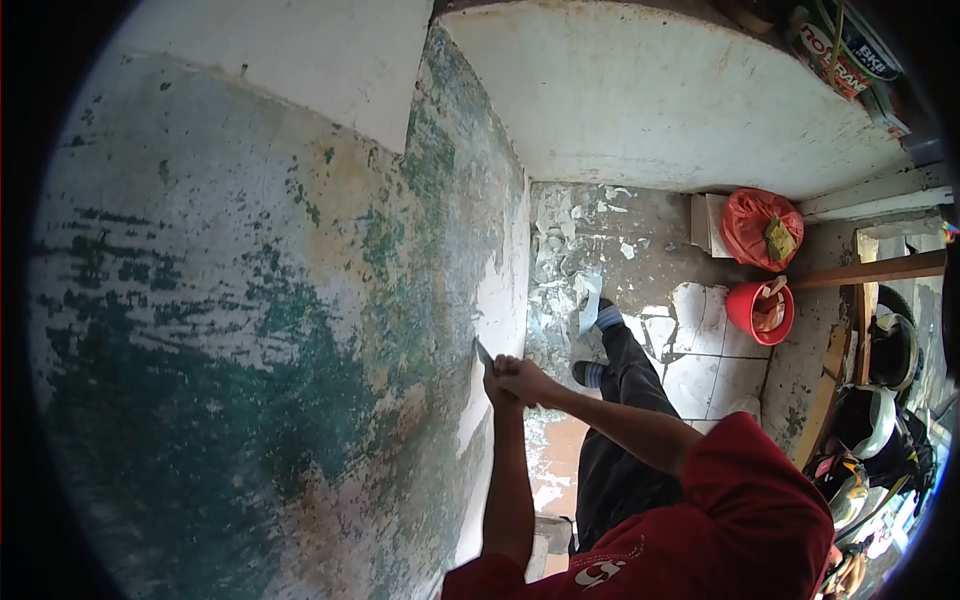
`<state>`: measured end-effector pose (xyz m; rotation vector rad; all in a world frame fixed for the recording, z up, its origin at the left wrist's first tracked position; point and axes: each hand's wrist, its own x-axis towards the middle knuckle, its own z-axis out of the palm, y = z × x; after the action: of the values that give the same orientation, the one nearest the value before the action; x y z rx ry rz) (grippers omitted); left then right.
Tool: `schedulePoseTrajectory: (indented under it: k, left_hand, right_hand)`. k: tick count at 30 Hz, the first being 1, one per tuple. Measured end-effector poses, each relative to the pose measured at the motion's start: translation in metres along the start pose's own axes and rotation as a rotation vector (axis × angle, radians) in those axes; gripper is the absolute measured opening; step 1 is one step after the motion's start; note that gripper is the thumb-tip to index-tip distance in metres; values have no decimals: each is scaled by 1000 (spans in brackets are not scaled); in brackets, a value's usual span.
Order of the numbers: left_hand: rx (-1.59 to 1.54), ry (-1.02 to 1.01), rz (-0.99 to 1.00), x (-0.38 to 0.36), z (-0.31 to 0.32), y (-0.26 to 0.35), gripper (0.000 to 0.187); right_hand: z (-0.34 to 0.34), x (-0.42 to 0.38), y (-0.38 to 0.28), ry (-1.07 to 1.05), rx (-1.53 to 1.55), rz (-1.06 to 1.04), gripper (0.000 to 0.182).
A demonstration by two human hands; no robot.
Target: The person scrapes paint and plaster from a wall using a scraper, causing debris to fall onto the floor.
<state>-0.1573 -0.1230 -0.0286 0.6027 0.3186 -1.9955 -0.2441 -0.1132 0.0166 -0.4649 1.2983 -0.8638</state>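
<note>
A scraper or knife with a narrow metal blade [483, 352] meets the patchy wall [400, 300], its tip at the edge of a white area of peeled paint. My left hand [497, 390] is closed round its handle, close to the blade. Pressed against it from the right, my right hand [526, 382] is closed too, its fingers wrapped over the handle and my left hand. The handle itself is hidden by my fingers. Green and grey paint covers the wall left of my hands.
Paint flakes [560, 290] litter the floor by my sandalled feet [590, 374]. A red bucket [760, 312] and a red plastic bag [757, 230] stand to the right. A wooden beam [870, 270] runs beside them. Containers [840, 55] sit on a ledge at the upper right.
</note>
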Motion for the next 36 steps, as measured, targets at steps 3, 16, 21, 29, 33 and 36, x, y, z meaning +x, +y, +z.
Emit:
schedulePoseTrajectory:
  k: [3,16,21,29,33,36]
  left_hand:
    - [343,-38,22,12,-8,10,36]
    - [209,155,69,28,1,7,33]
    - [123,150,86,15,9,0,32]
    - [107,200,117,27,9,-1,30]
    - [137,126,119,35,10,11,30]
    - [109,85,59,42,-4,9,32]
  right_hand:
    - [-2,2,-8,-109,5,-108,19]
    - [-15,20,-35,-196,32,130,16]
    - [-4,15,7,-8,-62,-366,18]
    - [-16,13,-15,-42,-36,-187,16]
    - [-14,23,-35,-224,53,23,17]
    - [-23,22,-42,-108,17,36,20]
